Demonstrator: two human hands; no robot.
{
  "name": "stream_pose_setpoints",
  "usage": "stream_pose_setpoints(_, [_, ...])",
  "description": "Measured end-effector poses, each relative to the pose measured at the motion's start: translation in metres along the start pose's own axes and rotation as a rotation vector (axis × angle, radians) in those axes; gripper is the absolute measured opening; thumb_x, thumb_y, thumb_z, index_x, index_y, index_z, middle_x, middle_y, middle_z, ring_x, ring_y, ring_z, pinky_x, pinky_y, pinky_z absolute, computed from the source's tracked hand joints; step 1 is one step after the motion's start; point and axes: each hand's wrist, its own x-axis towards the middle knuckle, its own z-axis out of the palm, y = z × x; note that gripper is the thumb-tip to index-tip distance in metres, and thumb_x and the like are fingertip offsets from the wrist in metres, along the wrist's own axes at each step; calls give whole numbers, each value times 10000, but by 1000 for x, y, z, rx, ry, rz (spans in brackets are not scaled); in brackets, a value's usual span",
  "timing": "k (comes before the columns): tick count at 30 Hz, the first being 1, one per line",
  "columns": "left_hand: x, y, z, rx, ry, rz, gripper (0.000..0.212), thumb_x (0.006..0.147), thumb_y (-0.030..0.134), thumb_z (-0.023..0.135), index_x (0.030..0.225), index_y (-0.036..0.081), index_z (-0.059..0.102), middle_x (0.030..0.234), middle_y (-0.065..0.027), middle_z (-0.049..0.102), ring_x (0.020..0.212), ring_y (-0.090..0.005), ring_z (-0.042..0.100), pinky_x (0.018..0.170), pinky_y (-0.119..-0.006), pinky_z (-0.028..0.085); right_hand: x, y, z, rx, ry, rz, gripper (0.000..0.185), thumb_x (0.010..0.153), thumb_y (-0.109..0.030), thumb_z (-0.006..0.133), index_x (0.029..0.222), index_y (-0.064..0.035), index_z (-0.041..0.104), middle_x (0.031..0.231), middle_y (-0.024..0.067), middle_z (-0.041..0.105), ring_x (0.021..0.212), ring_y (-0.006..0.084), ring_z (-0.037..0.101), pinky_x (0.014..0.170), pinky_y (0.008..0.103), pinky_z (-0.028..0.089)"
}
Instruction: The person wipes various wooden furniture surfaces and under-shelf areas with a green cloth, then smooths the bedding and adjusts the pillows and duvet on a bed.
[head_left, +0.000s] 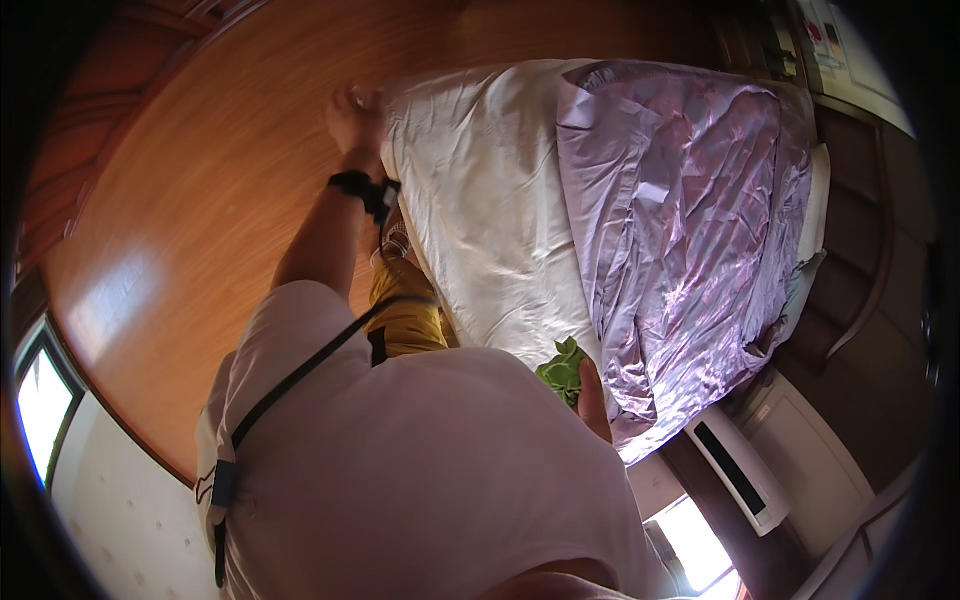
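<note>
My left hand (356, 120) reaches out past the edge of a bed with a cream sheet (487, 195), close to its far left corner. Its fingers look bent and blurred, and whether they grip anything is unclear. A black band with a small device (367, 193) circles that wrist. Low beside my torso, my right hand (592, 401) holds a crumpled green bundle (562, 371), probably cloth, over the near part of the bed. Part of this hand is hidden behind my shirt. A wrinkled purple bedcover (675, 225) lies over the right side of the bed.
Brown wooden flooring (195, 195) spreads to the left, with reddish wooden furniture (90, 127) at its far edge. My feet (397, 238) stand beside the bed. A dark wooden headboard or frame (847, 225) borders the right. A white air conditioner (739, 472) shows at lower right.
</note>
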Motion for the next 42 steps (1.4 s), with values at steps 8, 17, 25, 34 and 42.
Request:
stream_pose_setpoints(8, [-53, 97, -9, 134, -432, 169, 826, 835, 540, 649, 1460, 41, 443, 1550, -207, 359, 1447, -397, 278, 1185, -517, 209, 23, -10, 18, -119, -56, -67, 474, 1035, -320, 540, 1404, -26, 491, 1210, 80, 628, 1066, 175, 624, 930, 329, 507])
stream_pose_setpoints(17, [-9, 89, 3, 191, -731, 57, 566, 799, 410, 713, 1273, 118, 611, 1350, -120, 572, 1299, -310, 486, 1044, -462, 415, 8, -22, 46, -288, -19, -109, 494, 1029, -341, 552, 1408, -30, 490, 1224, 79, 628, 1082, 178, 621, 941, 334, 503])
stream_pose_setpoints(25, [-36, 13, 26, -467, -496, -914, 780, 823, 552, 696, 1403, 72, 494, 1347, -228, 582, 1247, -402, 550, 1010, -492, 476, 14, -1, 8, -18, -29, -103, 476, 1036, -347, 537, 1388, -28, 512, 1204, 88, 637, 1055, 190, 638, 907, 333, 523])
stream_pose_setpoints(34, [-5, -26, 26, -172, -619, 244, 666, 1003, 501, 454, 1433, -7, 433, 1472, -240, 458, 1393, -405, 364, 1125, -461, 335, -6, 23, -6, 38, -40, -105, 475, 1029, -383, 533, 1362, -43, 538, 1170, 57, 657, 1043, 160, 629, 900, 311, 497])
stream_pose_setpoints(42, [-52, 108, -4, -110, -318, 291, 483, 870, 245, 662, 1267, -12, 568, 1291, -242, 585, 1207, -433, 540, 1032, -526, 434, -16, 102, -45, 293, 59, -186, 453, 1033, -325, 543, 1364, -15, 539, 1199, 78, 664, 1066, 175, 643, 927, 329, 521])
